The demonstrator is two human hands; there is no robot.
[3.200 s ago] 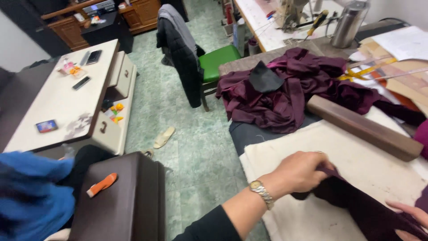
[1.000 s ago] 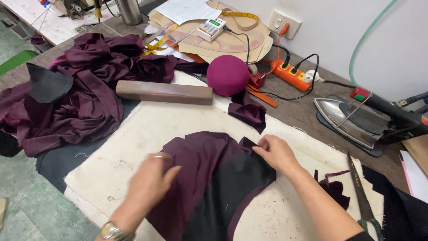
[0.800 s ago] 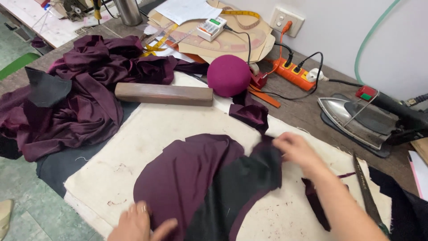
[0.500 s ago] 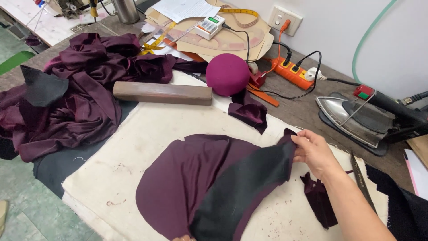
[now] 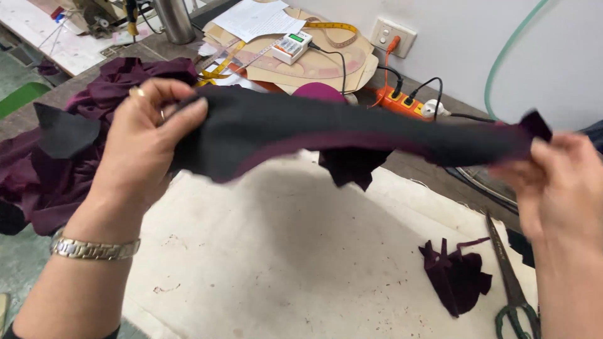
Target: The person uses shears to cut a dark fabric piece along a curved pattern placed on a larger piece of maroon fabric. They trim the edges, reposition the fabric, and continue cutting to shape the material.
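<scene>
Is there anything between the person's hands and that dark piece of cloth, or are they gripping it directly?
Nothing visible stands between them. The left hand pinches one end of the dark fabric piece and the right hand the other, bare fingers straight on the cloth. It is stretched in the air above the cream pressing cloth, clear of the scissors and the maroon scrap.

The left hand point(image 5: 141, 141) wears a gold ring point(image 5: 136, 92) on one finger, with a second ring just beside it. Below that hand, a metal link watch band point(image 5: 94, 248) circles the wrist, and a dark sleeve edge shows further down. The right hand point(image 5: 559, 182) is bare.
</scene>
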